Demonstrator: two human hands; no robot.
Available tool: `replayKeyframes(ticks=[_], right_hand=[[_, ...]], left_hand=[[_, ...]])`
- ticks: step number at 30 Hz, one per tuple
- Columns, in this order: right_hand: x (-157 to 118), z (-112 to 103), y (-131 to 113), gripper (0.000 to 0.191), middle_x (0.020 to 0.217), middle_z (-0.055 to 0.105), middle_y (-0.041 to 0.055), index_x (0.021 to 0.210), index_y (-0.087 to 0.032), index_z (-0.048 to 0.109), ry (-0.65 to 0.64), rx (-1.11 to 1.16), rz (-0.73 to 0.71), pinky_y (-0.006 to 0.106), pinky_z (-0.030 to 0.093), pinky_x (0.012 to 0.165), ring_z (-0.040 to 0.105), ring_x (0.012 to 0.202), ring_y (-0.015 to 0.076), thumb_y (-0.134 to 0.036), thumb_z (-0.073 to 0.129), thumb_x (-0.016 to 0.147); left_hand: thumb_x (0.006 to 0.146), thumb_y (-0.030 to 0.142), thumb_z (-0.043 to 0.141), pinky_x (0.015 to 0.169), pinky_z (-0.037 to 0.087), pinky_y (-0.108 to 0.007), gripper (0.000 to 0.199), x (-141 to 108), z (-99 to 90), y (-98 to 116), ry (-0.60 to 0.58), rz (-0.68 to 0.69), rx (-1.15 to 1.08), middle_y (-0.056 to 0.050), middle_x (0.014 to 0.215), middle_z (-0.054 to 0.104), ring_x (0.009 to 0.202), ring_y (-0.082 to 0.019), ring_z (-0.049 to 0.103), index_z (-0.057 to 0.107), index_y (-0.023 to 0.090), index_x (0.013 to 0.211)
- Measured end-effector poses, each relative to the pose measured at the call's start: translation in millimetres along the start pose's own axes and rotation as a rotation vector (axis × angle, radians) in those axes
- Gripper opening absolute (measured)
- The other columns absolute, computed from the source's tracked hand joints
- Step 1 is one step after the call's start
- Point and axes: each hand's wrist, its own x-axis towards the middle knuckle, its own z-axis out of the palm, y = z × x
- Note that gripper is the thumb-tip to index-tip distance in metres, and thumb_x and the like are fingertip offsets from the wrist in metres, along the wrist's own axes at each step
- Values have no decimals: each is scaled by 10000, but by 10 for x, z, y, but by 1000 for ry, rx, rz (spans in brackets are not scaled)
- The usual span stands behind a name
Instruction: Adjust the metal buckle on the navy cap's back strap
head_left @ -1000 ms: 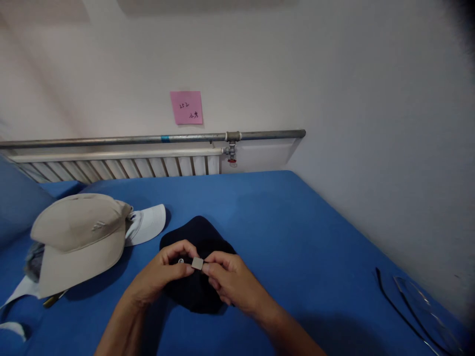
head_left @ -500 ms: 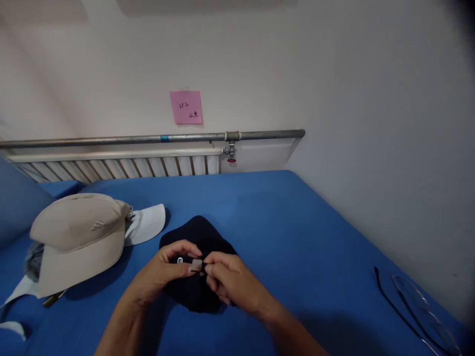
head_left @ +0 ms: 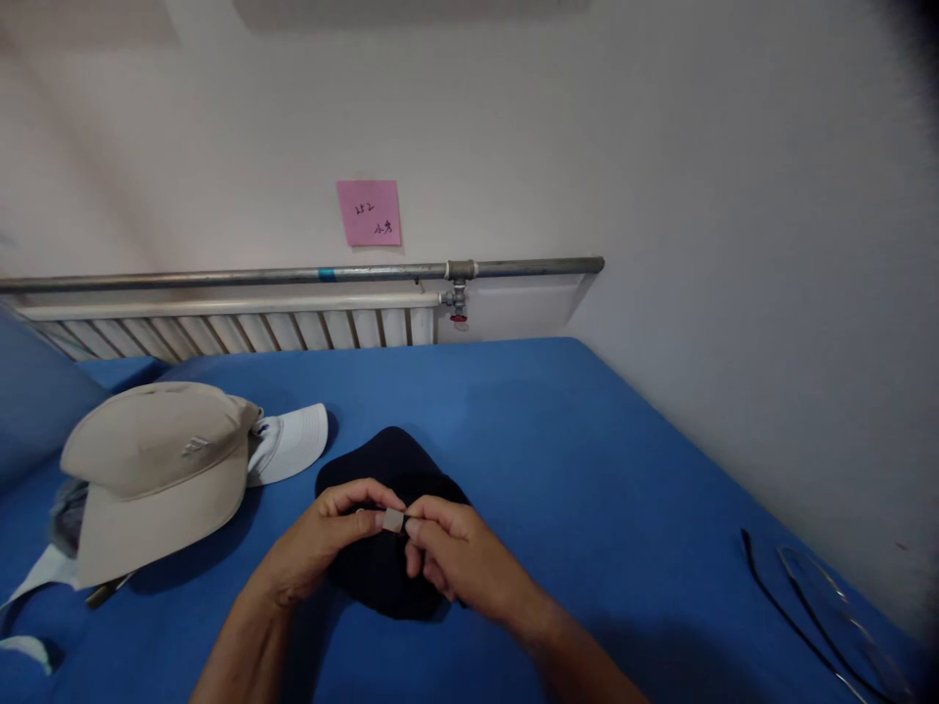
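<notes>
A dark navy cap [head_left: 374, 579] lies on the blue bed surface in front of me, its back strap lifted between my hands. On that strap sits a small square metal buckle [head_left: 394, 520]. My left hand [head_left: 319, 536] pinches the buckle from the left, thumb and index finger closed on it. From the right, my right hand [head_left: 464, 550] pinches the dark strap where it leaves the buckle, with its other fingers curled. Little of the strap shows, as the fingers cover most of it.
At the left, a beige cap [head_left: 165, 440] rests on other caps, including a white cap [head_left: 293, 442]. Eyeglasses [head_left: 796, 606] lie near the right edge. Behind the bed are a radiator [head_left: 279, 328], a metal pipe [head_left: 220, 279] and a pink note [head_left: 369, 213] on the wall.
The buckle has shifted slightly right and turned between my fingers. A small metal ring left of it, plain before, is now mostly hidden by my left hand. The cap stays put.
</notes>
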Motion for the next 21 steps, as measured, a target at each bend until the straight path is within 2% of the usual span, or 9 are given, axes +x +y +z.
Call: replayKeyframes(ticks=[3,10,15,21], right_hand=[[0,5,-23,93,636,573,-49,814,-198,521,66,46,11,160,305,391,423,434,53,-163,470,883],[19,-21,-5,108,607,521,-57,795,-191,583,167,86,-26,174,389,467,492,493,64,-95,533,798],[29,16,10,100,654,542,-57,783,-194,536,146,209,-95,190,423,502,525,538,75,-102,568,763],[-34,-34,-57,142,704,567,-41,816,-201,550,143,16,-90,194,416,555,558,632,89,-70,571,766]], left_hand=[[689,296,805,607,390,-220,150,5,-1,-8,9,-6,-24,16,700,688,614,-114,558,738,211,792],[670,297,826,600,395,-201,174,7,-23,-34,3,-12,-60,18,723,693,630,-101,564,732,211,788],[675,315,816,577,388,-202,188,13,2,-37,-28,1,-57,4,700,681,611,-106,554,732,197,796],[671,285,820,589,395,-191,203,40,5,-51,-24,-15,-132,19,734,662,628,-97,547,705,197,812]])
